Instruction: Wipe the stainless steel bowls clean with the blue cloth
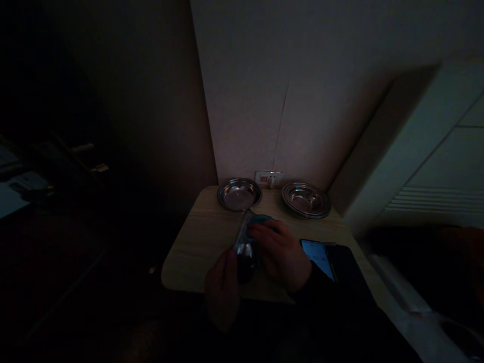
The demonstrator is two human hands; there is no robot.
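In the dim head view, my left hand (223, 287) grips the near left rim of a shiny metal dish (246, 251), thumb up along the edge. The dish is tilted on edge above the small table; its exact shape is partly hidden by my hands. My right hand (282, 254) is closed over a blue-green cloth (260, 218) pressed against the dish's inner side. Behind them on the tabletop sits a shallow round metal plate (239, 194). Farther right lies a stack of similar metal plates (305, 200).
A light wood table (189, 252) with rounded corners stands against the wall. A wall socket (268, 178) with a plug is just above its back edge. To the right, a lit phone (317, 256) lies beside a dark flat object (350, 269). The left side is very dark.
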